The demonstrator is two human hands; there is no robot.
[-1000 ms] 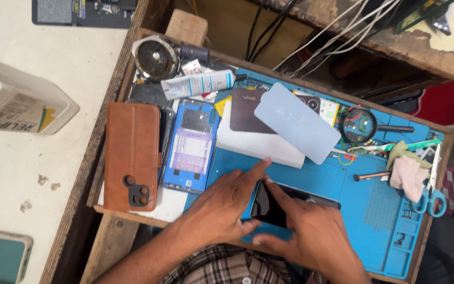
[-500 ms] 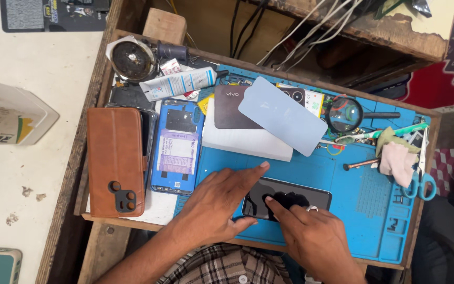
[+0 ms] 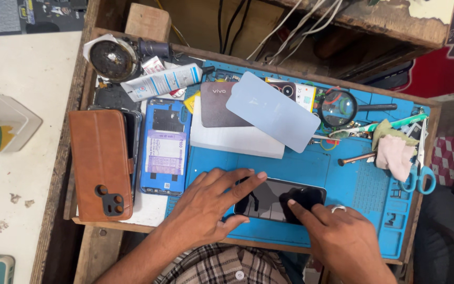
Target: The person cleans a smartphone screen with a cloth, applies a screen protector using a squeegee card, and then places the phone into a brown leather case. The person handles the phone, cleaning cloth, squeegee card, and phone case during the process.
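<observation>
- The phone (image 3: pixel 279 200) lies face up on the blue mat (image 3: pixel 337 173), at the near edge of the desk (image 3: pixel 59 173), directly in front of the person.
- Its long axis runs left to right, tilted slightly so the right end sits a little nearer than the left.
- The left hand (image 3: pixel 211 202) lies flat over the phone's left end, fingers spread and stretched towards the right; it presses down and grips nothing. The thumb rests just beside the phone's near edge.
- The right hand (image 3: pixel 337 236) comes in from the near right, its fingertips (image 3: pixel 291 202) touching the dark glass close to the right end. It too is unclenched, touching rather than grasping.
- Both hands are on the phone, one at each end; the middle of the screen between them shows bare.
- Well apart, on the far side of the mat, a pale blue back cover (image 3: pixel 271 110) lies slanted over a white box (image 3: pixel 232 137) and a dark phone back (image 3: pixel 219 102).
- To the left of the mat sit a blue phone frame (image 3: pixel 164 147) with a banknote on it and, farther left, a brown wallet case (image 3: pixel 101 163); both have their long axes running near to far, crosswise to the phone under the hands.
- On the right lie a magnifier (image 3: pixel 340 108), a pink cloth (image 3: pixel 395 152) and blue scissors (image 3: pixel 419 176), nearer the right hand but not touching it.
</observation>
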